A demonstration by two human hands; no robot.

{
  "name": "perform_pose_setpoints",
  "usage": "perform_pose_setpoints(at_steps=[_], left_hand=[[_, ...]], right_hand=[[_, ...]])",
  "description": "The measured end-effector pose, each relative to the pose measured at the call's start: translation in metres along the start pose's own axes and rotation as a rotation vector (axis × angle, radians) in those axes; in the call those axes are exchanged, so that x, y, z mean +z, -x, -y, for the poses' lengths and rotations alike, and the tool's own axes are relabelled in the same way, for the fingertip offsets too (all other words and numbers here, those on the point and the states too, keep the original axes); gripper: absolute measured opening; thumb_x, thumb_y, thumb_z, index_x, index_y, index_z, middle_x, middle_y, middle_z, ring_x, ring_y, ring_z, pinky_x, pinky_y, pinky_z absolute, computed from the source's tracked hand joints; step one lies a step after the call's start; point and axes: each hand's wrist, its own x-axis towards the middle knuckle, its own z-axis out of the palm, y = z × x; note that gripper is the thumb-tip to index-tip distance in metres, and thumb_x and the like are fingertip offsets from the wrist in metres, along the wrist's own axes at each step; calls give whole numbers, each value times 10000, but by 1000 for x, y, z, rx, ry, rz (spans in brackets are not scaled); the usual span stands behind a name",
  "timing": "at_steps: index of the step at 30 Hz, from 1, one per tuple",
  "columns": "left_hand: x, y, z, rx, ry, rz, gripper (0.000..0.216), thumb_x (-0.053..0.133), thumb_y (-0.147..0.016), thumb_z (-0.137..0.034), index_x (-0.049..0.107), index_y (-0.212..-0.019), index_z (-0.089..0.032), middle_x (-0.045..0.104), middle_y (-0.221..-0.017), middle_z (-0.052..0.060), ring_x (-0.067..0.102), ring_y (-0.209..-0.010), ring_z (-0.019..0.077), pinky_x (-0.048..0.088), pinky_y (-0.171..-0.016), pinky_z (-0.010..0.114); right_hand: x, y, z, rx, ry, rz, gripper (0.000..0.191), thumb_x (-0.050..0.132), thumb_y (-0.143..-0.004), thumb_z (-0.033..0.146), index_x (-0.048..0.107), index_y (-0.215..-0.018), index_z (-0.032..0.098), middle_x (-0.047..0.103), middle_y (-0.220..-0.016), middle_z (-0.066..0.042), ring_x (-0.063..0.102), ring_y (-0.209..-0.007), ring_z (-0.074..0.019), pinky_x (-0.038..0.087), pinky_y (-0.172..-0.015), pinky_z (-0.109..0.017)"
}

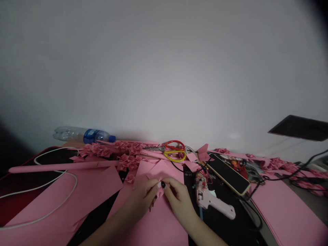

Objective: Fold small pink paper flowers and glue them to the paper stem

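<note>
My left hand (144,195) and my right hand (179,198) meet near the middle of the table, fingers pinched together on a small folded piece of pink paper (159,192). They work over large pink paper sheets (153,222). A pink glue gun (210,198) lies just right of my right hand. Two pairs of scissors, red-handled (174,145) and yellow-handled (176,156), lie beyond the hands near the wall.
Several small pink paper roses (120,153) are heaped at the back. A plastic water bottle (82,135) lies on its side by the wall. A phone (229,174) and black cables (282,176) sit right. A white cable (51,191) loops left, beside a rolled pink tube (61,166).
</note>
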Motion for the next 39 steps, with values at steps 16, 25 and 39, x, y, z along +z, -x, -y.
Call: perform_pose_setpoints(at_steps=[16, 25, 39], left_hand=[[-1, 0, 5, 40, -38, 57, 300, 392, -890, -396, 382, -635, -238, 435, -529, -59, 423, -480, 119, 346, -467, 223], [0, 3, -5, -8, 83, 54, 353, 392, -891, -492, 445, -666, -225, 417, -540, -55, 411, -482, 124, 353, -468, 230], [0, 2, -5, 15, 43, 57, 388, 397, -893, -524, 439, -646, -228, 429, -517, -51, 411, -459, 116, 348, -454, 229]], right_hand=[[1, 2, -2, -23, 179, 99, 357, 385, -953, 278, 341, -602, 226, 391, -563, 39, 381, -555, -145, 276, -541, -275], [-2, 4, -3, -46, 173, 115, 325, 381, -941, 216, 446, -623, 218, 533, -594, 3, 491, -582, -166, 374, -564, -280], [-2, 2, 0, -51, 87, 155, 323, 375, -925, 181, 464, -617, 220, 563, -590, -1, 536, -581, -170, 410, -586, -276]])
